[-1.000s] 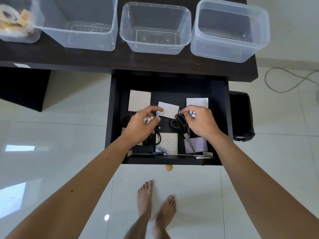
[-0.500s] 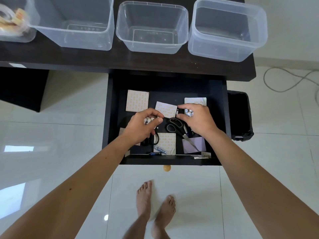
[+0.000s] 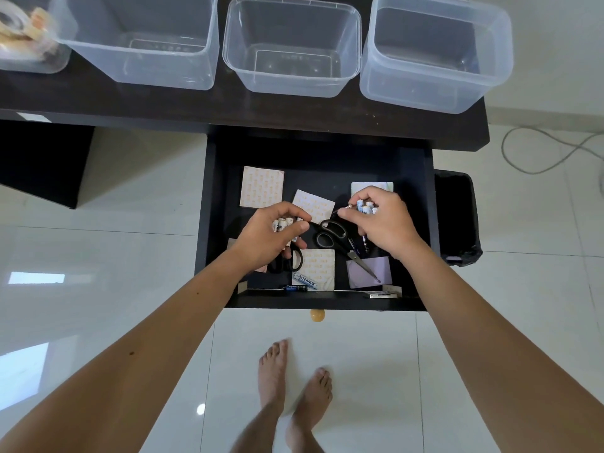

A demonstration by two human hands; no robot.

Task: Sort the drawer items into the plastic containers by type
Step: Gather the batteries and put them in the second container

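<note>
Both hands are inside the open black drawer. My left hand holds several small white batteries in its curled fingers. My right hand holds more white batteries and pinches a small item at its fingertips. Black-handled scissors lie between the hands; a second pair lies partly under my left hand. Paper pads and a blue battery lie on the drawer floor. Three empty clear containers stand on the desk above.
A fourth container with tape rolls stands at the desk's far left. A black bin sits right of the drawer. A cable lies on the floor. My bare feet stand below the drawer's round knob.
My right hand has shifted slightly toward the back of the drawer with its batteries. My left hand has stayed in place holding its batteries.
</note>
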